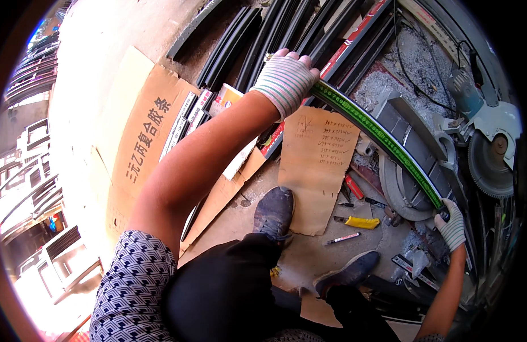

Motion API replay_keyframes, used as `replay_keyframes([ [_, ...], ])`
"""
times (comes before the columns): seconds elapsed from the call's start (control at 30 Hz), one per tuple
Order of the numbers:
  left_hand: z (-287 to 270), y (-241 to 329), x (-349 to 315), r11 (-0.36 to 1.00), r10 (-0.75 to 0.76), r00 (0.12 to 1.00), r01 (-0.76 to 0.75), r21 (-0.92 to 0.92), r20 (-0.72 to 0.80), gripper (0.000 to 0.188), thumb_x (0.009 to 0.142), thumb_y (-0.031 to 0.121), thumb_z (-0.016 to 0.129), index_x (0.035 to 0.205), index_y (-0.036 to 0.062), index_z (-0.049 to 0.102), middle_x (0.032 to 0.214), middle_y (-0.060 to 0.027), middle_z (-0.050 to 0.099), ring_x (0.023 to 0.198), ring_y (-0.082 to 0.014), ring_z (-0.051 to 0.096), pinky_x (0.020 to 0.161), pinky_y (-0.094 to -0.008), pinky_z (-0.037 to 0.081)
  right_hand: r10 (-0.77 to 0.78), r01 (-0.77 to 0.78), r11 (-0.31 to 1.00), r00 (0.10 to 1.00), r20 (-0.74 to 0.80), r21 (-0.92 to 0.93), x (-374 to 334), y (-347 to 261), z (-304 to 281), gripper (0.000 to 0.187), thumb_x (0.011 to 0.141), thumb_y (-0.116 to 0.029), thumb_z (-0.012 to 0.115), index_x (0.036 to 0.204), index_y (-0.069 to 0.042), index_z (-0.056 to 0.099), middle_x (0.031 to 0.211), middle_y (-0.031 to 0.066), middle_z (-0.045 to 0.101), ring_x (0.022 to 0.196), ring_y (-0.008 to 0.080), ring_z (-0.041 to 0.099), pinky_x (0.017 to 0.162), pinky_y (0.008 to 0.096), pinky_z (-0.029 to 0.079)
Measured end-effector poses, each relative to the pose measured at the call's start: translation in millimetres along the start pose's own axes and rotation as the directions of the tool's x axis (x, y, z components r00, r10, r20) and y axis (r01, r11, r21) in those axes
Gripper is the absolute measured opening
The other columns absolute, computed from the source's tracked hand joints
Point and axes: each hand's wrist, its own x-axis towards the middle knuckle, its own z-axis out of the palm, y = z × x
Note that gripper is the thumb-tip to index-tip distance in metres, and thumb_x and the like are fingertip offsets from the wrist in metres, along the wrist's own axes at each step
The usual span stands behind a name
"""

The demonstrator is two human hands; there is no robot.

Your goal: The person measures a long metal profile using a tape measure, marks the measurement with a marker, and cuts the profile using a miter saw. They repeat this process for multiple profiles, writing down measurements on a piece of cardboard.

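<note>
A green measuring tape (383, 137) with dark printed markings stretches between my two gloved hands, slanting down to the right over a mitre saw's round base. My left hand (287, 80), in a striped knit glove, is closed over its upper end, near the long dark profiles. At the lower right, my right hand (452, 228), gloved the same way, grips the other end beside a small dark piece. A pale edge runs along the tape; whether a strip lies beneath it, I cannot tell.
The mitre saw (491, 148) shows an exposed blade at right. Long profiles (232, 45) lie at the top. Handwritten cardboard (315, 171) rests by my shoes. A yellow-handled knife (360, 222), a marker (343, 238) and a red-handled tool (353, 187) lie on the floor.
</note>
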Motion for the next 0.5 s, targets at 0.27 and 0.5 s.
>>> replay_keyframes([
  [0.27,11.8,-7.1,3.0,0.998,0.047,0.996,-0.05,-0.039,-0.073,0.036,0.077,0.023,0.083,0.109,0.0135,0.07,0.101,-0.0088,0.067,0.106,-0.0306,0.065,0.098,-0.0438,0.048,0.034,-0.033,0.995,0.999,0.005,-0.089,-0.2,4.4,-7.1,0.048,0.079,-0.016,0.07,0.123,0.002,0.064,0.112,0.0221,0.067,0.104,0.0366,0.066,0.097,0.0406,0.051],
  [0.5,21.4,-11.3,4.1,0.997,0.063,0.997,-0.065,-0.041,-0.048,0.04,0.083,0.026,0.079,0.12,0.0152,0.068,0.114,-0.0062,0.069,0.112,-0.0302,0.064,0.1,-0.0422,0.048,0.078,-0.087,0.992,0.992,-0.098,-0.095,7.2,-5.0,-0.3,0.037,0.089,-0.021,0.073,0.117,0.002,0.068,0.111,0.0219,0.07,0.103,0.0338,0.069,0.096,0.0393,0.053],
])
